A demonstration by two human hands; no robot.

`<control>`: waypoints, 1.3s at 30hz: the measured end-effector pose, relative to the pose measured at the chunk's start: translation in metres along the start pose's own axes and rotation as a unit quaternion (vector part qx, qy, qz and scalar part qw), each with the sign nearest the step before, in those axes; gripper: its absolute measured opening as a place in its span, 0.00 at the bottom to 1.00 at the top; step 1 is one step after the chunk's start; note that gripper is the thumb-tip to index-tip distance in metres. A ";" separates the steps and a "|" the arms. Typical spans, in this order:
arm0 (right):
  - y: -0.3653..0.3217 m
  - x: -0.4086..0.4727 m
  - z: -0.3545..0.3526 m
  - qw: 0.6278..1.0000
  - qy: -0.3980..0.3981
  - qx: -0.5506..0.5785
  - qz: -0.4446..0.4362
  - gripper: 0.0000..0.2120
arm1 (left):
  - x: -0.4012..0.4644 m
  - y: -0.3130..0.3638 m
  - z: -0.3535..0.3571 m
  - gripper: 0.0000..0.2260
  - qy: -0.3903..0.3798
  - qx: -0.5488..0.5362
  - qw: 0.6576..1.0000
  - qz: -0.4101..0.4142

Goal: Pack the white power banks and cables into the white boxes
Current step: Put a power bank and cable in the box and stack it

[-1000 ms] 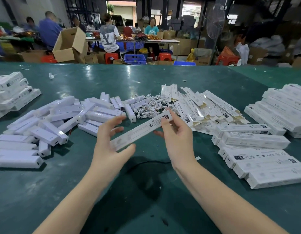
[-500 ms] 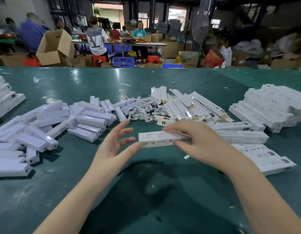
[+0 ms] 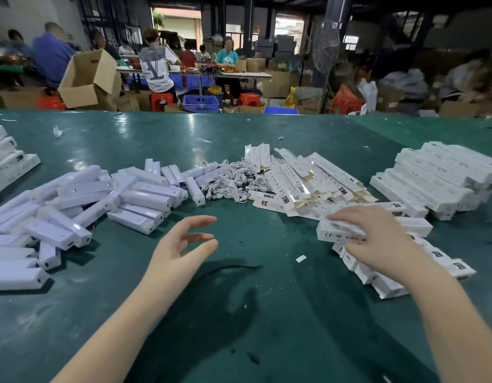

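dim warehouse behind, seated workers at far tables, brown cardboard cartons [image 3: 87,78] stacked about; up front, a glossy dark-green table top [image 3: 239,313].

right fingers [image 3: 347,217] curled over a long closed white cardboard box [image 3: 338,233], pinching its top edge and pressing it onto the row of finished white boxes [image 3: 446,261] just beside that hand. right hand [image 3: 377,241] covering most of the lid. left fingers [image 3: 200,236] spread and loosely bent, holding nothing; left hand [image 3: 178,255] hovering above bare table, left of the held box.

farther left of the held box: heap of smooth white rectangular power banks [image 3: 134,200]. beyond the held box: tangle of coiled white cables [image 3: 231,181], then flat unfolded white box sleeves [image 3: 308,181]; taller stack of packed boxes [image 3: 443,175] to the far right.

likely risks: box set askew on the uneven row, sliding off or nudging neighbours out of line; end flap popping open if not tucked; left hand snagging several cables at once from the tangle.

readable on the held box's side: "ce", "fc", something like "rohs"; other print too small or blurred.
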State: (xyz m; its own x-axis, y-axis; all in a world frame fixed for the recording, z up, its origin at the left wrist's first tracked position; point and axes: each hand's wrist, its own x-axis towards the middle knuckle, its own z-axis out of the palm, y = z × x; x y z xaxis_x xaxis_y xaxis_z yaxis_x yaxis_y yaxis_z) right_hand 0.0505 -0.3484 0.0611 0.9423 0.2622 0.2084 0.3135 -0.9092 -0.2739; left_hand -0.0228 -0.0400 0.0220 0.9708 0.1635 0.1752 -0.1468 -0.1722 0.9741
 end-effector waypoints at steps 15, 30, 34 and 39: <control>-0.023 0.024 0.011 0.989 0.096 -0.109 0.034 0.22 | 0.006 -0.003 -0.002 0.10 0.063 0.023 0.997 -0.022; -0.063 0.119 0.069 0.968 -0.005 -0.231 0.095 0.15 | 0.006 -0.004 -0.006 0.15 0.085 0.032 0.994 -0.055; -0.073 0.107 0.054 0.976 0.177 -0.068 0.103 0.14 | 0.008 -0.002 -0.006 0.13 0.093 -0.019 0.994 -0.051; -0.119 0.067 0.034 0.834 0.005 0.543 0.100 0.10 | 0.012 0.001 -0.002 0.17 0.023 -0.198 0.976 -0.089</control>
State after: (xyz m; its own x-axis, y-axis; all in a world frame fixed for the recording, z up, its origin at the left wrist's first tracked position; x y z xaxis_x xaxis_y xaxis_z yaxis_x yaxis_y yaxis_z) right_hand 0.0800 -0.2113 0.0758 0.9892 0.1322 0.0635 0.0777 -0.1045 -0.9915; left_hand -0.0116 -0.0360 0.0250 0.9794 0.2017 -0.0054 -0.0462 0.2502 0.9671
